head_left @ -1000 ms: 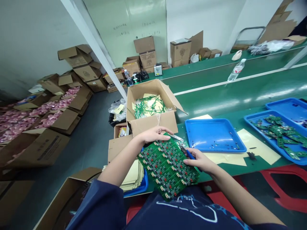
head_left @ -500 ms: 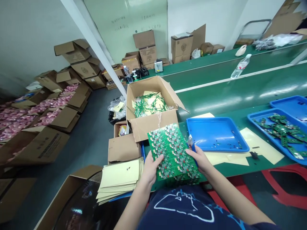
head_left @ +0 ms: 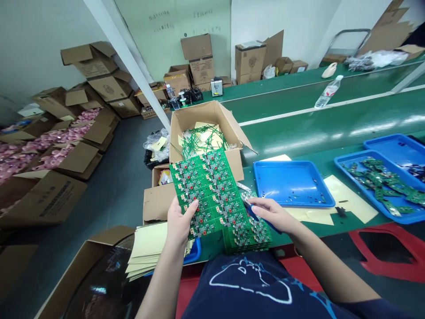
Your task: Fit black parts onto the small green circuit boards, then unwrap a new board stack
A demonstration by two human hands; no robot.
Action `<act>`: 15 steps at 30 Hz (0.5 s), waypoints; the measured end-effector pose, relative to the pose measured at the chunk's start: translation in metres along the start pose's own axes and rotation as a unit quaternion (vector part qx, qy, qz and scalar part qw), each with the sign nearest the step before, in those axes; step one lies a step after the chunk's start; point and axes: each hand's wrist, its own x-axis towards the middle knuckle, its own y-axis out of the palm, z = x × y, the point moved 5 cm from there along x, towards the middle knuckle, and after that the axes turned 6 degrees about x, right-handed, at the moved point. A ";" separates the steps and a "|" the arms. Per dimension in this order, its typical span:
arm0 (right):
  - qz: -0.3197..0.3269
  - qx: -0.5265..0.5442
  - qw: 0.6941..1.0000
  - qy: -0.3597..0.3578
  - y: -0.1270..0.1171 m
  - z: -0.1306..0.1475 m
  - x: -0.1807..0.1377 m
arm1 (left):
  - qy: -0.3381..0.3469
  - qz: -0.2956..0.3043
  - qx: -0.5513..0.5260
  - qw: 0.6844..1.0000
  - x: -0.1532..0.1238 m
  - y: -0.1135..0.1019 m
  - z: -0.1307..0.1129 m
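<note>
My left hand [head_left: 181, 217] grips the left edge of a green circuit board panel [head_left: 207, 190], thumb on top. The panel is tilted up and carries rows of small parts with red and tan bits. In my right hand [head_left: 270, 212] is a pair of blue-handled pliers [head_left: 254, 213], its metal jaws near the panel's right edge; whether they touch it I cannot tell. A stack of similar panels [head_left: 259, 232] lies beneath and to the right, close to my body, partly covered by the held panel.
Behind the panel stands an open carton [head_left: 195, 116] with green strips and paper. A blue tray [head_left: 292, 177] with small scraps lies to the right, and another blue tray [head_left: 345, 166] holds cut boards. Yellowish sheets [head_left: 146, 248] are stacked at the left. A bottle [head_left: 328, 91] stands farther back.
My left hand has moved the panel left and up, away from the stack, which now shows more. My right hand has shifted slightly left, with the pliers now beside the panel's right edge.
</note>
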 end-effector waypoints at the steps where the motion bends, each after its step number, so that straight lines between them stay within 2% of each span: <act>1: 0.020 -0.008 1.000 0.000 0.000 0.003 0.001 | -0.004 0.006 0.006 1.000 0.000 0.000 -0.001; 5: 0.082 -0.029 0.996 -0.002 0.002 0.010 0.001 | -0.011 0.035 0.037 0.999 0.002 0.001 -0.007; 15: 0.064 0.018 0.998 0.021 0.007 0.007 0.006 | -0.002 0.035 0.059 0.998 0.001 0.005 -0.014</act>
